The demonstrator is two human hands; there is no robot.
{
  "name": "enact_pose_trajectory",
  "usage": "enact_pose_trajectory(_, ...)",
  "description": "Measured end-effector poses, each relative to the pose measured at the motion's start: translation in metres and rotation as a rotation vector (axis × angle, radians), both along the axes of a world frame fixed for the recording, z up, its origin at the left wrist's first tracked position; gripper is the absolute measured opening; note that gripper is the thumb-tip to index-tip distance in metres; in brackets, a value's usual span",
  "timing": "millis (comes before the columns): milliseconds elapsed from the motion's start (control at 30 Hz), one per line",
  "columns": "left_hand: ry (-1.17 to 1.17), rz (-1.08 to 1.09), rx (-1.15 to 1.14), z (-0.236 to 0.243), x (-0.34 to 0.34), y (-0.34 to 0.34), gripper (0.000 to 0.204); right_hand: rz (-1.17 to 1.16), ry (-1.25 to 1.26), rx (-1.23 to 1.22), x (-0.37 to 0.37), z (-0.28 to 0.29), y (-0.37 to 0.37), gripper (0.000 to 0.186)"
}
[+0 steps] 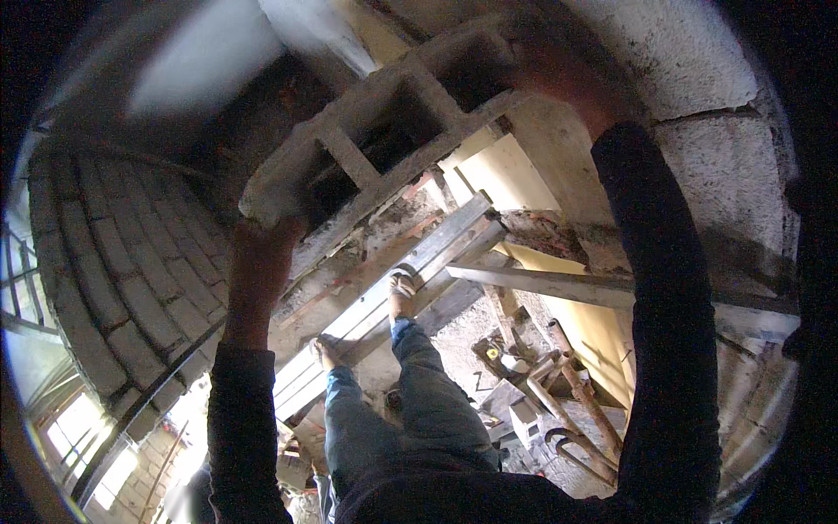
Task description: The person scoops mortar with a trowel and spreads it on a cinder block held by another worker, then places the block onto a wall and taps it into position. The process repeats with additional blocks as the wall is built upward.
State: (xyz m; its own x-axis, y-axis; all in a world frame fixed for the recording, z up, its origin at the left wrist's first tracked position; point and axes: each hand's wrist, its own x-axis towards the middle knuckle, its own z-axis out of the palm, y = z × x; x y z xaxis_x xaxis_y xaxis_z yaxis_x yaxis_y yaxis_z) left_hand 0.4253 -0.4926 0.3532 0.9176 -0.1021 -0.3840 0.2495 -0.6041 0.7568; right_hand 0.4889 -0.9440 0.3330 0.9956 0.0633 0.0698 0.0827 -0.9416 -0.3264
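Note:
A grey hollow concrete block (351,159), its open cells facing me, is held up in front of me at a slant, right end higher. My left hand (266,234) grips its lower left end, fingers partly lost in shadow. At the upper right end my right hand (563,77) is closed on the block, also dim and blurred. Both arms are stretched out in dark sleeves. Below the block, my feet rest on a pale plank (362,306).
A block wall (131,253) curves along the left. Large rough blocks (711,157) stand at the right. A timber beam (541,281) crosses near my right arm. Far below lie pipes (585,397) and assorted clutter. Bright windows (78,432) show at lower left.

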Motion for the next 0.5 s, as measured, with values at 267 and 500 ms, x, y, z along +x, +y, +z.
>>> enact_pose_trajectory(267,-0.028,-0.030,-0.042,-0.004,0.000,-0.007,0.045,0.000,0.016,0.030,0.013,-0.017,-0.004,0.058)
enact_pose_trajectory(500,-0.057,-0.086,0.161,-0.022,0.004,-0.003,0.041,0.029,0.049,0.065,0.024,-0.024,-0.005,0.055)
